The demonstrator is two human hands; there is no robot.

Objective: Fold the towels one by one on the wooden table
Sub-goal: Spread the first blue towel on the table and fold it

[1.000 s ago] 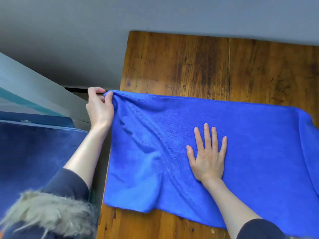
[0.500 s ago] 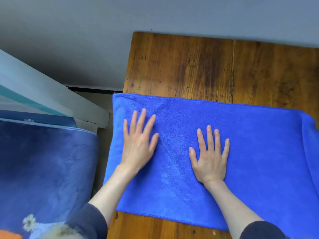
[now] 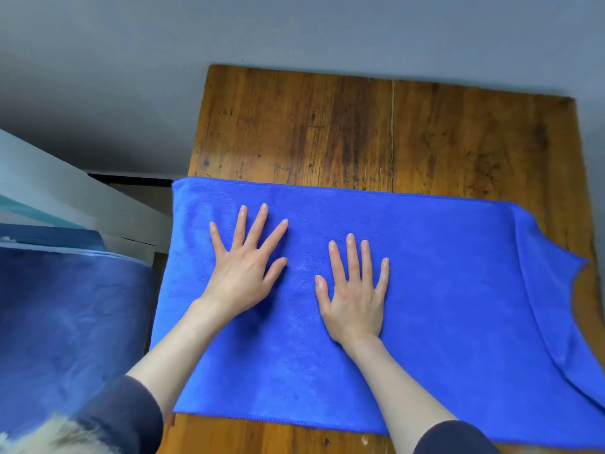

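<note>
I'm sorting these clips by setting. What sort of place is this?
Probably a room in a home: a worn wooden table against a plain grey wall, a blue towel under both flat hands, and blue bedding-like fabric beside it.

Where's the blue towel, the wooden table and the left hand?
blue towel [image 3: 442,290], head view, flat middle part.
wooden table [image 3: 327,126], head view, bare top.
left hand [image 3: 244,268], head view, back of hand.

Plain royal-blue towel, dark-streaked brown wooden table
</note>
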